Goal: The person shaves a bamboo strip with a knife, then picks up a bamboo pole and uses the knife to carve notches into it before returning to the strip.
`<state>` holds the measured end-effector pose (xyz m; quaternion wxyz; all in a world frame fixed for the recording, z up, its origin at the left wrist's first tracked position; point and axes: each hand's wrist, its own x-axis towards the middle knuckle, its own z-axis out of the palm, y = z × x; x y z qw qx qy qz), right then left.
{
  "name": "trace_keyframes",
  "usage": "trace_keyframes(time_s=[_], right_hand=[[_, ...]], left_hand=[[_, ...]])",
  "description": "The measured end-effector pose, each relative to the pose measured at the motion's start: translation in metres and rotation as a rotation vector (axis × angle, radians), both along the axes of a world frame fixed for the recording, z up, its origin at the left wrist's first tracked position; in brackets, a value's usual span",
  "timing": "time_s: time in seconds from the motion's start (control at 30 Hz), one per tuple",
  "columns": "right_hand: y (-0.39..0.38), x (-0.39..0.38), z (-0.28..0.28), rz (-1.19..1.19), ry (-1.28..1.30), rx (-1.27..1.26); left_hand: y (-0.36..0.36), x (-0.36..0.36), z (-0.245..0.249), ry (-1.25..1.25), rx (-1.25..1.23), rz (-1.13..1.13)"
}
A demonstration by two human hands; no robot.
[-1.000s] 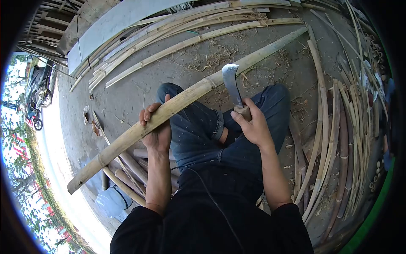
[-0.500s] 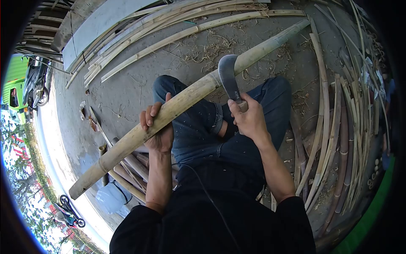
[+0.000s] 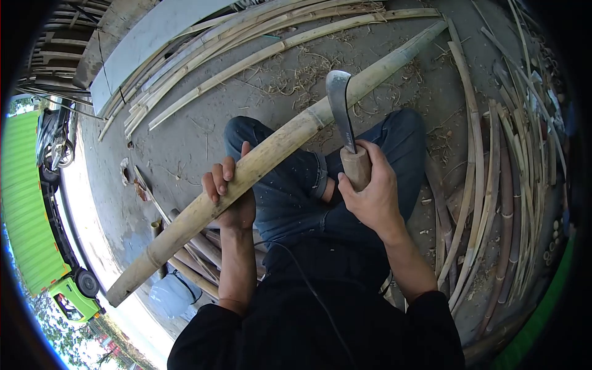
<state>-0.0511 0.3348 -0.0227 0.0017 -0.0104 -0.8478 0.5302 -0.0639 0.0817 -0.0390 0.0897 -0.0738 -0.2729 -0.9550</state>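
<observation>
A thick bamboo pole [image 3: 277,148] slants across my lap, from the lower left up to the far right. My left hand [image 3: 234,197] is wrapped round its lower half, thumb along the near side and fingers over the top. In my right hand [image 3: 377,191] is a billhook [image 3: 339,108] with a dark curved blade, gripped by its wooden handle [image 3: 355,168]. The blade points up and overlaps the pole in this view, just beyond a node.
Long split bamboo strips [image 3: 246,65] lie on the concrete floor ahead, with shavings [image 3: 317,74] scattered nearby. More strips and poles [image 3: 499,203] are piled at my right. Bamboo pieces [image 3: 191,271] and a pale plastic container [image 3: 171,295] sit at my left. A green truck [image 3: 37,203] is on the road.
My right hand has turned the billhook, so more handle shows and the blade looks narrower. The pole's lower end has dipped slightly. The green truck has come further into view.
</observation>
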Motion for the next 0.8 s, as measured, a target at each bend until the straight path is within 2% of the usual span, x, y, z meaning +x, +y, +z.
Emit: trace_keyframes(time_s=[0.1, 0.17, 0.2, 0.3, 0.37, 0.5, 0.53, 0.6, 0.67, 0.7, 0.8], right_hand=[[0.002, 0.001, 0.003, -0.034, 0.061, 0.056], [-0.003, 0.003, 0.001, 0.040, -0.137, -0.011], [-0.006, 0.004, -0.003, 0.021, -0.133, -0.012], [-0.016, 0.005, -0.020, -0.021, -0.096, -0.130], [-0.016, -0.001, -0.025, -0.041, -0.066, -0.136], [-0.005, -0.010, -0.031, -0.109, -0.040, -0.121], [-0.002, -0.012, -0.034, -0.128, -0.037, -0.078], [0.000, -0.015, -0.050, -0.141, -0.040, -0.046], [-0.003, -0.019, -0.063, -0.147, -0.041, -0.020], [-0.007, -0.020, -0.067, -0.117, -0.074, -0.019], [-0.023, -0.021, -0.076, -0.061, -0.110, -0.034]], left_hand=[[0.001, -0.001, 0.001, 0.005, -0.036, -0.021], [0.002, 0.003, -0.001, 0.012, -0.118, 0.023], [0.002, 0.003, -0.001, 0.017, -0.118, 0.003], [0.004, 0.004, -0.003, -0.024, -0.059, 0.018], [-0.005, 0.004, -0.007, -0.184, 0.074, 0.087], [-0.045, -0.003, -0.002, -0.226, 0.253, 0.187], [-0.062, -0.004, -0.001, -0.240, 0.209, 0.260], [-0.096, -0.008, 0.003, -0.448, 0.085, 0.530], [-0.123, -0.007, 0.002, -0.459, -0.089, 0.510], [-0.131, -0.005, -0.002, -0.457, -0.080, 0.540], [-0.086, -0.005, 0.015, -0.430, -0.114, 0.667]])
